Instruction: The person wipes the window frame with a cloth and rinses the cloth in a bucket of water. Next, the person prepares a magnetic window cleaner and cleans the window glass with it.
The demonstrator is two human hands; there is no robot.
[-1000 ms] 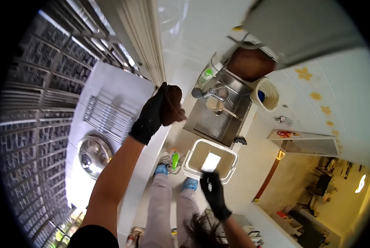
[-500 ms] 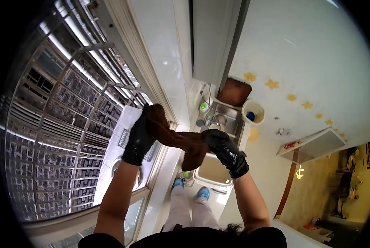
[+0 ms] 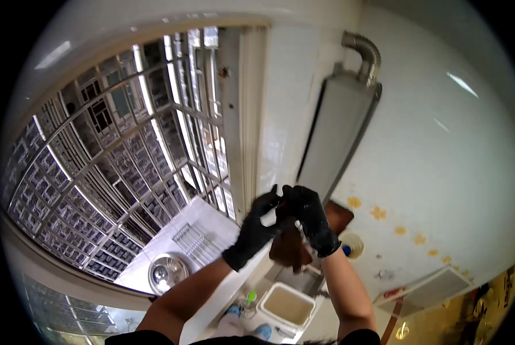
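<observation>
A brown cloth (image 3: 289, 251) hangs bunched below my two black-gloved hands, held up in front of me. My right hand (image 3: 308, 214) is closed around its upper part. Close beside it, my left hand (image 3: 258, 225) is curled, a gap showing between thumb and fingers, with its tips at the bunched cloth. The gloves hide part of the cloth, and both gloves look wet.
Below are a sink (image 3: 309, 280) and a cream plastic bin (image 3: 289, 305). A brown board (image 3: 339, 217) and a round basket (image 3: 352, 244) are behind the hands. At left, a white sill (image 3: 208, 221) bears a wire rack (image 3: 197, 244) and a metal lid (image 3: 166, 273) beside the barred window.
My hands have come together and risen; the cloth, stretched between them before, now hangs bunched. My view has tilted up, bringing the grey wall unit and its pipe into sight.
</observation>
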